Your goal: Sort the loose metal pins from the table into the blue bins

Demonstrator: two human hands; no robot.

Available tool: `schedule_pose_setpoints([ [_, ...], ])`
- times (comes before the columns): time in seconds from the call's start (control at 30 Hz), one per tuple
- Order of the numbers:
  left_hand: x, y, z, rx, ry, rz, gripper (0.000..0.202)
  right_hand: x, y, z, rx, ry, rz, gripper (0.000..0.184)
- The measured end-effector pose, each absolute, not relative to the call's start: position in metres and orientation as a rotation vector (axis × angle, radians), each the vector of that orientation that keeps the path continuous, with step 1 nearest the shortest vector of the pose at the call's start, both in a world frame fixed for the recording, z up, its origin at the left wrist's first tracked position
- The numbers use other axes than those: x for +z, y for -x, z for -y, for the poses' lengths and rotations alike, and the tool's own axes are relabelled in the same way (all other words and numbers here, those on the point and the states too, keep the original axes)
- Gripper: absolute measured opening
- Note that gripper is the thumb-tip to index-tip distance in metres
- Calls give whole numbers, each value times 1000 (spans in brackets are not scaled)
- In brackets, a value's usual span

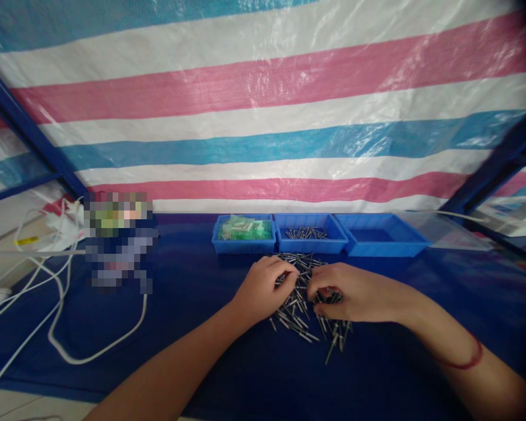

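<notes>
Where slim, dark-and-silver metal pins [296, 304] lie heaped, picking through them looks to be the step in hand

As the pins sprawl in crossed directions on a dark blue, smooth tabletop [228, 368], both bare hands work at the heap, low and facing each other. The left hand [260, 286] touches its left side, thumb and forefinger curved close together; whether a pin is pinched between them I cannot tell. The right hand [359, 292] bends over the other side, a gap showing between thumb and forefinger with pins beneath; whether the tucked fingers hold anything I cannot tell either. To my eye, the next move calls for fingertips that separate single pins from the tangle without scattering the loose ones at the near edge.

Just beyond the heap stand three rectangular blue plastic bins in a row. The left bin [245, 247] holds green and clear plastic packets [248, 227]; the middle bin [313, 246] holds similar metal pins, loosely piled; the right bin [388, 250] shows its dark floor. Farther out, white cables [84, 361] loop across the left side, and red, white and blue striped plastic sheeting [267, 93] hangs behind.
</notes>
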State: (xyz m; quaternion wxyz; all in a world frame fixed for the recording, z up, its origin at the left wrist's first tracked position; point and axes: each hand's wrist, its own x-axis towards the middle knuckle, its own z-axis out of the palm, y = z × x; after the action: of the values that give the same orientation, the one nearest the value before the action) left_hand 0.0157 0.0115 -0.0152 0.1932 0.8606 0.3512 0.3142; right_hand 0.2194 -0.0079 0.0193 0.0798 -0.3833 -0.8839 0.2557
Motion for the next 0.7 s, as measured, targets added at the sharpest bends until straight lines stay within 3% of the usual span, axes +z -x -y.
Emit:
schedule_pose_setpoints([
  [0.7, -7, -19, 3, 719, -2726, -782, 15, -1, -209, 4, 630, 1209, 2575, 14],
])
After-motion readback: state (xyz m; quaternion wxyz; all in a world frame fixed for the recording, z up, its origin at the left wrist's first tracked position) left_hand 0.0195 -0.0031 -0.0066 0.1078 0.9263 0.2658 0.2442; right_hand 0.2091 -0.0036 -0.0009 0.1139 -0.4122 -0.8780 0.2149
